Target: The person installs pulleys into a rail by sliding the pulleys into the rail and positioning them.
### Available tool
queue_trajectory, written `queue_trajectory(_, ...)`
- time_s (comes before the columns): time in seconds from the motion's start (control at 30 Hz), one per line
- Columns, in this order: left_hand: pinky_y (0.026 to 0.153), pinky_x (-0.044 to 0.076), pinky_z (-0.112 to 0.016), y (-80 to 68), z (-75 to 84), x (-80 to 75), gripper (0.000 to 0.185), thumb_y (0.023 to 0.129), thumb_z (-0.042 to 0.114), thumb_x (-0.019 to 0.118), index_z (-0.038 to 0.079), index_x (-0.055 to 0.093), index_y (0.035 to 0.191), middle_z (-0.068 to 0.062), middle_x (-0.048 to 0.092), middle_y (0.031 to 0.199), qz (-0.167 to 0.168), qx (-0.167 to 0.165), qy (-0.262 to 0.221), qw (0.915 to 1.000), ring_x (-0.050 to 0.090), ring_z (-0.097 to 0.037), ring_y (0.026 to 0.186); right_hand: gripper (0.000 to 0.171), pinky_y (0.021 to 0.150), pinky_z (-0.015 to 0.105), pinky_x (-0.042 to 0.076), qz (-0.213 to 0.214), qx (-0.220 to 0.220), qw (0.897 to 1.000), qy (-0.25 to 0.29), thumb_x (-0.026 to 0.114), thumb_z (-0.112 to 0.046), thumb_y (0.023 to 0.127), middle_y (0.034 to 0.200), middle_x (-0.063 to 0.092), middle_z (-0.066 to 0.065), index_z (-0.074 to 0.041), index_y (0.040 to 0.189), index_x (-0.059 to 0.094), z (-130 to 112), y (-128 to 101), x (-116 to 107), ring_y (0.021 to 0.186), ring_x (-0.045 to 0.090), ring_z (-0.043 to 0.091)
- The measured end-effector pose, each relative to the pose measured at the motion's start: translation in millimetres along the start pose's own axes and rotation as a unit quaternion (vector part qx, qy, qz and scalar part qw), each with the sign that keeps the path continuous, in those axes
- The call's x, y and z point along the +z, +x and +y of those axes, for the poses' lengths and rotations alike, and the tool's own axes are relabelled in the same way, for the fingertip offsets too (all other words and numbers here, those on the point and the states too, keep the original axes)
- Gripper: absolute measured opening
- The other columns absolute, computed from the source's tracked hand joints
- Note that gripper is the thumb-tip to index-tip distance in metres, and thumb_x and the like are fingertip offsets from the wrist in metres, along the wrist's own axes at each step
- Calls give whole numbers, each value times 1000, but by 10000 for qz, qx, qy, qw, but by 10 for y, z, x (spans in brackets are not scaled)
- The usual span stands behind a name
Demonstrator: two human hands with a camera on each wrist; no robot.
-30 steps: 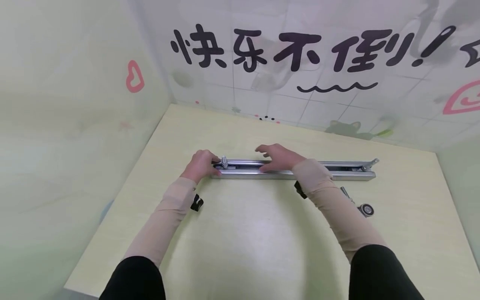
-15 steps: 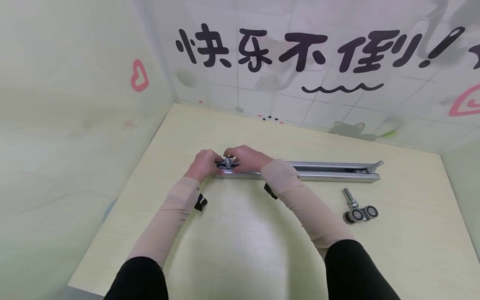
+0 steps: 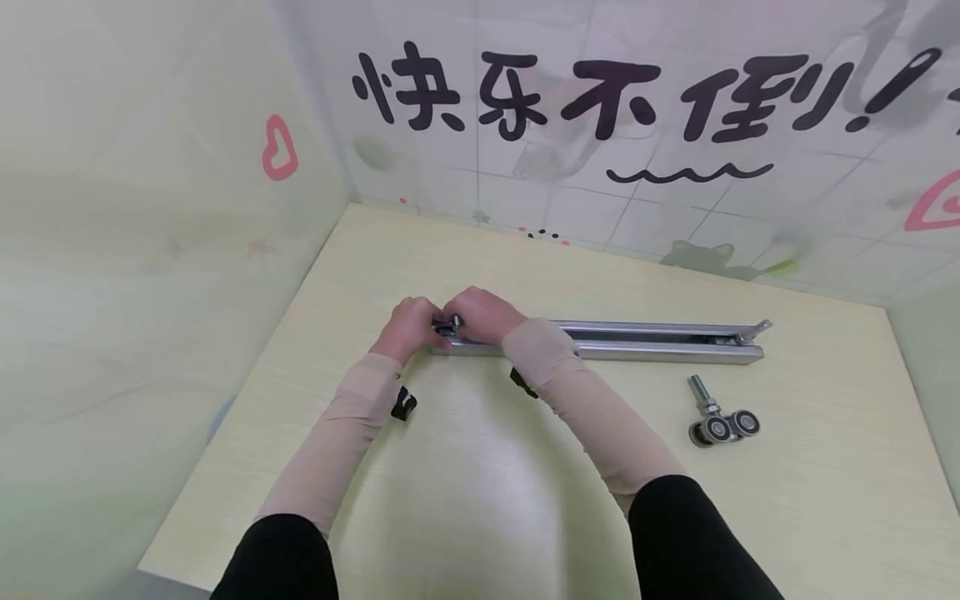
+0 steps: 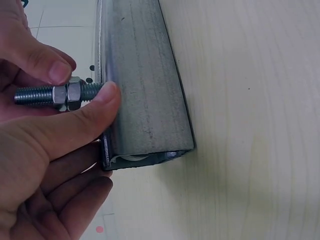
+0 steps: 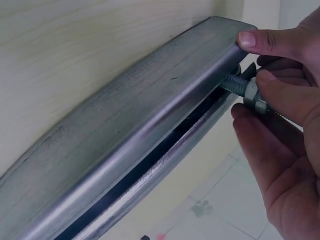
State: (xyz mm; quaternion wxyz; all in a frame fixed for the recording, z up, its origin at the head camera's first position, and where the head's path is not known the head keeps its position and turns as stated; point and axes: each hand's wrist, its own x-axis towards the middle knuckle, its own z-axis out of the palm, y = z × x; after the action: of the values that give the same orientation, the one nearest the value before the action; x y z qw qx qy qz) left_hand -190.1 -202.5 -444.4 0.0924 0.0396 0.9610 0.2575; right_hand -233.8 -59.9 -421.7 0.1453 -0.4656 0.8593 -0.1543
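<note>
A slotted metal rail (image 3: 630,351) lies lengthwise on the table. My left hand (image 3: 408,329) grips its left end, thumb on the rail's side near the end and other fingers partly hidden behind. A threaded bolt (image 4: 32,95) with hex nuts (image 4: 67,93) sticks out of the slot close to that end. My right hand (image 3: 483,315) pinches the nuts between thumb and fingertip, as the right wrist view shows. Whatever the bolt is fixed to inside the rail is hidden. At the right end of the rail, another bolt (image 3: 756,331) leans out of the slot.
A loose twin-wheel roller (image 3: 723,426) with an upright-angled bolt lies on the table right of my right forearm. The pale wooden table (image 3: 480,500) meets a printed wall covering (image 3: 555,200) behind the rail and at the left.
My right hand has moved left along the rail, from its middle to the bolt at the left end, and now pinches there. My left hand has stayed on the rail's end.
</note>
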Motion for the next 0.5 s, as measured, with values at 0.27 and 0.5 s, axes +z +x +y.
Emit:
queue_trajectory(0.27,75,48,-36,-4,16,-2,31,62,14,82,0,72,88,-11,70,86,45,24,-2,10000,60,-23,76,20,69,24,48,12,-40,9998,-217,59,5,76,82,68,2,-6,86,72,-14,8,0,71,56,12)
queue_trajectory(0.5,79,47,-37,-2,34,-17,36,62,13,82,0,71,94,-12,69,93,-55,-23,-17,10000,61,-24,84,18,73,24,49,34,55,9999,-86,61,5,76,84,69,4,-4,86,72,-21,-8,-30,77,61,14)
